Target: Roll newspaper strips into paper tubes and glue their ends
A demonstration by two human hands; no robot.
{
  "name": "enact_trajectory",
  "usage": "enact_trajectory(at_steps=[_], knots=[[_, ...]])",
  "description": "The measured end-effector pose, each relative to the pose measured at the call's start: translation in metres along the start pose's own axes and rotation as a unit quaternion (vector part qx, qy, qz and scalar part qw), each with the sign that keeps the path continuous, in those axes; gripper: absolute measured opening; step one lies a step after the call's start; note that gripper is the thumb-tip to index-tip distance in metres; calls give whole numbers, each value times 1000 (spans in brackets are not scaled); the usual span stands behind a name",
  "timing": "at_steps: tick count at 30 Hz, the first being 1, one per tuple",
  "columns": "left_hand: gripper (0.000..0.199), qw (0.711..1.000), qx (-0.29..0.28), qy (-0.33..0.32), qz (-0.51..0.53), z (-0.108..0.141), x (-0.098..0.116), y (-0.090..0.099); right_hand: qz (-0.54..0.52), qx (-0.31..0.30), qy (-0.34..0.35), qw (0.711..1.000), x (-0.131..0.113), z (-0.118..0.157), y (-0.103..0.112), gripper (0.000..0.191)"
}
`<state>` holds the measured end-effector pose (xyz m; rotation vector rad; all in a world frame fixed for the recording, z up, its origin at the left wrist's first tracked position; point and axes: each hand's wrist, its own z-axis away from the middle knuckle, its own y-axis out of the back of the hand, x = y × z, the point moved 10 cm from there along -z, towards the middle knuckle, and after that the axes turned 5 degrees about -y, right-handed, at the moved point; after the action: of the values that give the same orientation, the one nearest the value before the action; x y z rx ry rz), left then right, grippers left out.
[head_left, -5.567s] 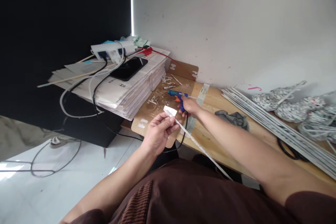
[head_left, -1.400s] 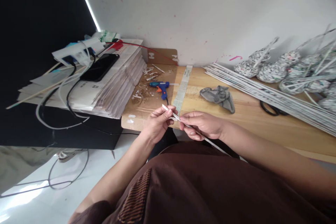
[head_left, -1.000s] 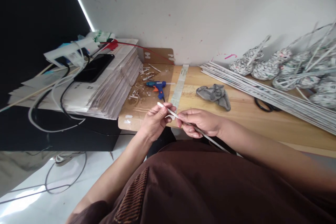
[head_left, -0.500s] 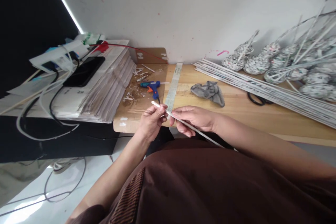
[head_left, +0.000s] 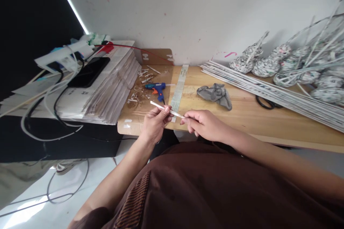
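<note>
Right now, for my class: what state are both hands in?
Left hand: closed, holding the white paper stick.
Right hand: closed, pinching the same stick.

Single head-worn view, facing forward and down, near above the fingers [head_left: 163, 113], workbench [head_left: 243, 120] and wall [head_left: 185, 14] ahead

Black phone [head_left: 90, 72] near power strip [head_left: 59, 56], crumpled grey cloth [head_left: 215, 94]

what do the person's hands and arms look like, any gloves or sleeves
The left hand and right hand are ungloved. Both forearms are bare; a dark brown sleeve shows at the left only. The brown top has a striped patch.
</note>
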<state>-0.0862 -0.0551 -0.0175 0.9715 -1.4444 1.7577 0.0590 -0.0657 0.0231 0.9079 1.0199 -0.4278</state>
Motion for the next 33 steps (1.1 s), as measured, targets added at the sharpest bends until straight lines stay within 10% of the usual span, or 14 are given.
enact_trajectory(at_steps=[4, 10, 16, 25, 33], knots=[[31, 1000, -9, -14, 20, 0, 3, 1, -146, -116, -68, 980, 12, -1, -20, 36], [27, 995, -89, 5, -52, 8, -6, -16, -145, -98, -58, 983, 11, -5, -20, 36], [26, 999, -22, -13, -31, 1, 6, 2, -126, -143, -104, 976, 25, 4, -22, 38], [27, 995, -67, 26, -72, 5, -9, -14, 161, 83, 9, 983, 1, 20, 29, 25], [31, 998, -37, 8, -54, 3, -6, -14, 251, 160, 49, 953, -2, 29, 43, 20]])
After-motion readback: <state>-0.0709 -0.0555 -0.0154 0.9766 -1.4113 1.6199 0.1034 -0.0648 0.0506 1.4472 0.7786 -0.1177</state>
